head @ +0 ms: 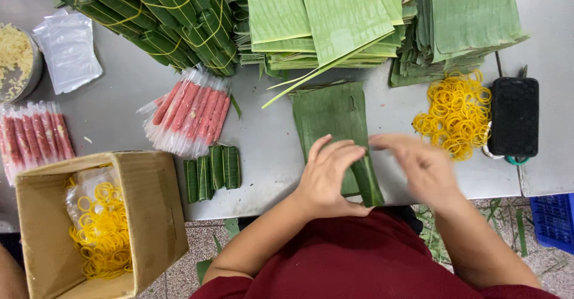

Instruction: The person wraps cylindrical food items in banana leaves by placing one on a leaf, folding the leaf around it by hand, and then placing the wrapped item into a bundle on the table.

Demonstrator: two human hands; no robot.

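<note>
Left hand curled, fingers bent; right hand blurred, fingers spread, just beside it.

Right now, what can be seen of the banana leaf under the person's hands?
The banana leaf is a dark green, ribbed rectangular sheet, lying flat on the grey metal table. Its near edge is rolled into a tight tube, pinned by the left hand; the blurred right hand hovers beside it.
</note>
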